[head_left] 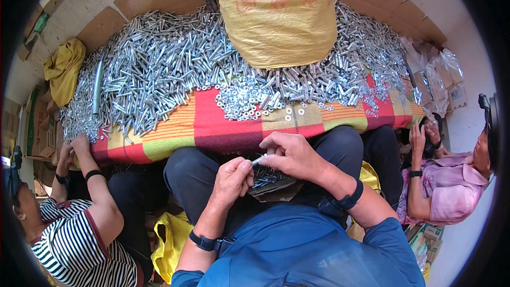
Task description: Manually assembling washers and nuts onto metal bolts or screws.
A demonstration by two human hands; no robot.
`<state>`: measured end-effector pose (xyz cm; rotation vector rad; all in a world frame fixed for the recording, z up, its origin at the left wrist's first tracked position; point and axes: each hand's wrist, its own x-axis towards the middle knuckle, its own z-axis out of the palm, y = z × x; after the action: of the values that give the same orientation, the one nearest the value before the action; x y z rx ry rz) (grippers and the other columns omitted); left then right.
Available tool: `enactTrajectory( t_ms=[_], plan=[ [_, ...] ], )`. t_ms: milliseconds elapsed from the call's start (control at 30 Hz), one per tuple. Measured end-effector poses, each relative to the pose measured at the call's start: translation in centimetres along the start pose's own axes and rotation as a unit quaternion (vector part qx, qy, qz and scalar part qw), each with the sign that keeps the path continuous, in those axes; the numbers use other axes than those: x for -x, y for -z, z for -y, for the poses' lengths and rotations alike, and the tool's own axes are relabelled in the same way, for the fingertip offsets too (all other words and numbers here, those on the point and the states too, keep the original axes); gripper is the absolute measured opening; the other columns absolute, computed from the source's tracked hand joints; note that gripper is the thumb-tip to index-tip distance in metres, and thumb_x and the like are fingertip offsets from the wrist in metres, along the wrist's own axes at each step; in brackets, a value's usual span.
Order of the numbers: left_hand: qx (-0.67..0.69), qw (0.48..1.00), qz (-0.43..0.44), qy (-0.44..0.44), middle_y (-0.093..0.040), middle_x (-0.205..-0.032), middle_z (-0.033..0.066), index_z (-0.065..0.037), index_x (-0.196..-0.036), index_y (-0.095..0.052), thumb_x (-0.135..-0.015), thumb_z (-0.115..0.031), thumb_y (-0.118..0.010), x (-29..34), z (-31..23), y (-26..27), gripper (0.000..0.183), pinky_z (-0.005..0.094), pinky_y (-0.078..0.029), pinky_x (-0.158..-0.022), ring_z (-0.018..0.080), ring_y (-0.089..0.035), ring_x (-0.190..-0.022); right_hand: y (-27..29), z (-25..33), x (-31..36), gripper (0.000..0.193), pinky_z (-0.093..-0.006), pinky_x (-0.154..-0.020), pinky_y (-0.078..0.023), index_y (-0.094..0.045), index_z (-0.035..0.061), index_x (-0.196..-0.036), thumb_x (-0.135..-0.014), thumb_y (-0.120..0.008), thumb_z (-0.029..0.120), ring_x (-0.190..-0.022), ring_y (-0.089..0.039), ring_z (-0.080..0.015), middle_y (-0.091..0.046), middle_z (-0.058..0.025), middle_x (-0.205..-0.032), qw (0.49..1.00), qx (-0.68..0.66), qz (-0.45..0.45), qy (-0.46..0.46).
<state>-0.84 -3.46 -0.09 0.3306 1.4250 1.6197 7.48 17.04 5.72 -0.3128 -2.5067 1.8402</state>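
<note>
Over my lap, both hands meet at a small silvery metal bolt (256,161). My left hand (232,182) is closed, pinching its shank between thumb and fingers. My right hand (294,155) curls from the other side, its fingertips closed at the bolt's upper end; whether they also hold a small ring or nut is hidden. Beneath my hands, between my knees, lie more finished-looking bolts (265,179), partly covered. Just beyond, loose washers (241,101) form a small heap at the near edge of a wide pile of metal sleeves and bolts (159,64).
A checked blanket (226,127) covers the work surface. A large yellow sack (281,32) rests over the pile's middle. A long metal tube (98,86) lies at the left. One person (85,234) sits left, another (451,188) right, hands at the blanket's edge. Yellow bags (172,242) stand by my legs.
</note>
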Motion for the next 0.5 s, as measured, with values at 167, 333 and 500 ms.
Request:
enactTrajectory(
  t_ms=[167,333,500],
  plan=[
    [-0.007,1.0,0.006,0.009,-0.06,-0.066,0.0044,-0.005,-0.084,-0.06,-0.106,-0.032,-0.054,0.2,-0.1,-0.2,0.035,0.0225,-0.033,-0.039,0.0081,-0.044,-0.042,1.1,-0.9,0.2,0.035,-0.0361,-0.065,-0.053,-0.068,-0.0044,-0.105,-0.077,-0.081,0.011,-0.07,-0.067,-0.0232,-0.066,-0.0126,-0.077,0.959,0.169,0.226,-0.011],
    [0.015,1.0,0.007,0.003,-0.061,-0.067,0.0049,-0.005,-0.084,-0.061,-0.106,-0.033,-0.055,0.1,-0.3,-0.1,0.036,0.0224,-0.033,-0.04,0.0081,-0.044,-0.043,0.5,0.2,0.4,0.026,-0.0369,-0.067,-0.055,-0.068,-0.0036,-0.098,-0.079,-0.079,0.009,-0.072,-0.071,-0.0212,-0.068,-0.0144,-0.075,0.996,0.041,0.076,-0.01],
    [0.009,1.0,-0.006,-0.013,-0.061,-0.067,0.0049,-0.005,-0.084,-0.06,-0.106,-0.033,-0.055,0.4,-0.3,-0.1,0.036,0.0227,-0.033,-0.039,0.0081,-0.044,-0.043,0.1,0.7,0.3,0.023,-0.0263,-0.053,-0.049,-0.068,-0.0022,-0.091,-0.097,-0.068,0.02,-0.057,-0.061,-0.0091,-0.065,-0.005,-0.074,0.991,-0.017,0.086,-0.106]
  ],
)
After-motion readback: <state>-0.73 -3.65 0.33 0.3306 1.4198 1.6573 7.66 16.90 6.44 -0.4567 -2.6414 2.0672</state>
